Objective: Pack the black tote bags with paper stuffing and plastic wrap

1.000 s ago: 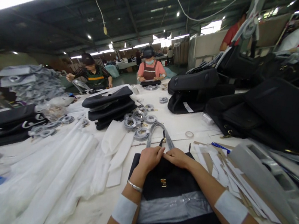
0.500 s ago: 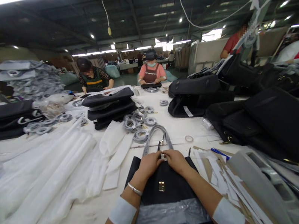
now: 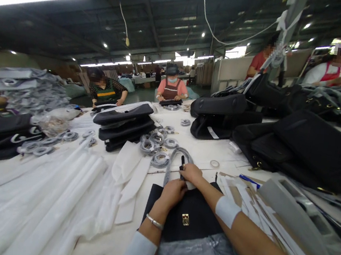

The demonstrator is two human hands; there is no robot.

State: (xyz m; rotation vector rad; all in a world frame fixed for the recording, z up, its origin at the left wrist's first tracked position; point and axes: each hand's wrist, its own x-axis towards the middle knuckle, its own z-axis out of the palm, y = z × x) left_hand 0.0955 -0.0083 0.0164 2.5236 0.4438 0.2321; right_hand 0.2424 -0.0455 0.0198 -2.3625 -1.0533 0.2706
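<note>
A black bag with a gold clasp and a band of clear plastic film lies in front of me. Its wrapped grey handle loops up at the top edge. My right hand pinches a short black strap that stands up beside the handle. Just below and left, my left hand is closed at the bag's top edge, its fingertips partly hidden; what they grip is too small to make out.
Left are white foam sheets and stacked black bags. Wrapped coiled straps lie ahead. On the right are paper strips, a grey plastic holder and more black bags. Several people sit farther off.
My right hand has moved up and slightly left, and the black strap now stands up in its fingers. My left hand has shifted slightly down. A yellow sleeve has come into view.
</note>
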